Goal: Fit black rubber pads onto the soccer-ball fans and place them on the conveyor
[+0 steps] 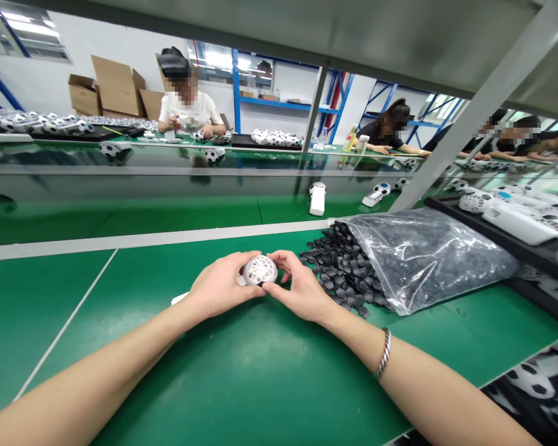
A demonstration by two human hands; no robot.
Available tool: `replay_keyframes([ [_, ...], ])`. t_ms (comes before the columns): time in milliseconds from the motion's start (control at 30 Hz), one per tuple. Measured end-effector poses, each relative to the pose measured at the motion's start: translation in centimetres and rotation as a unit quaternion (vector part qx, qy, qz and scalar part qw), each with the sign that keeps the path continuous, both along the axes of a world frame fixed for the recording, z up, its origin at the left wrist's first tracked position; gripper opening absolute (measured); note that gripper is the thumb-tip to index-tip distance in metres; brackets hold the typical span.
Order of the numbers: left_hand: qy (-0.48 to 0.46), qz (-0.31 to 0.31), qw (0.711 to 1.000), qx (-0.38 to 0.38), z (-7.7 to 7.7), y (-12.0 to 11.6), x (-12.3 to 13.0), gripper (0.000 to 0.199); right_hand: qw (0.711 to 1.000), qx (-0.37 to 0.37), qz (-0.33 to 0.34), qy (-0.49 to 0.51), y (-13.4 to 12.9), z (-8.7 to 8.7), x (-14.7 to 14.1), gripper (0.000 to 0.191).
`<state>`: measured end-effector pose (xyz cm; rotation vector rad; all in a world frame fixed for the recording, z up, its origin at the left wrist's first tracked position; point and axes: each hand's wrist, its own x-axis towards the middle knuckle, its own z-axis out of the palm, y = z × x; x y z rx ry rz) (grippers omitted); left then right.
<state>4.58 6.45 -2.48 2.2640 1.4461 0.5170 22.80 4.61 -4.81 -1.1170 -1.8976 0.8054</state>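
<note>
A white item with a round, openwork head (260, 270) is held above the green table near the middle of the view. My left hand (221, 279) grips it from the left, its handle mostly hidden behind that hand and wrist. On the other side, my right hand (297, 285) has its thumb and fingers at the head's right edge. Small black pieces (344, 266) lie in a heap just right of my right hand, spilling from a clear plastic bag (428, 254).
Beyond the green table (246, 384), a belt (167, 204) carries a white item (317, 198) and other ball-headed items. A black tray (451, 207) of them stands at the right, beside a slanting metal post (469, 118). Several people sit across the belt.
</note>
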Motion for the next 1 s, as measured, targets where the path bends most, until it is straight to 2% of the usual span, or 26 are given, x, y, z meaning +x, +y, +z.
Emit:
replay_keyframes([
  [167,0.003,0.004,1.0,0.004,0.0,0.0,0.1,0.06,1.0,0.015,-0.015,0.003,0.1,-0.3,-0.1,0.041],
  [267,0.006,-0.001,1.0,-0.007,0.0,0.2,0.1,0.062,1.0,-0.014,-0.002,0.028,1.1,0.0,0.6,0.033],
  [333,0.011,0.001,1.0,-0.019,0.0,0.2,0.0,0.067,0.999,-0.006,-0.046,0.024,2.1,0.5,1.7,0.023],
  [433,0.027,0.004,0.999,-0.026,0.1,0.1,0.0,0.067,0.981,0.074,-0.153,-0.09,3.4,1.2,3.8,0.007],
  [533,0.039,-0.023,0.999,-0.007,0.2,0.0,0.0,0.056,0.95,0.095,-0.191,-0.227,3.9,1.1,5.2,0.007],
  [733,0.094,-0.092,0.986,0.099,0.0,0.2,-0.1,0.062,0.937,0.067,-0.172,-0.296,3.9,0.1,5.1,0.011],
  [900,0.08,-0.093,0.987,0.102,-0.6,0.6,-0.2,0.063,0.941,0.06,-0.156,-0.295,3.6,0.4,4.7,0.003],
  [1000,0.059,-0.09,0.99,0.091,-0.8,0.7,-0.2,0.061,0.963,0.054,-0.107,-0.242,3.0,0.9,4.3,0.004],
])
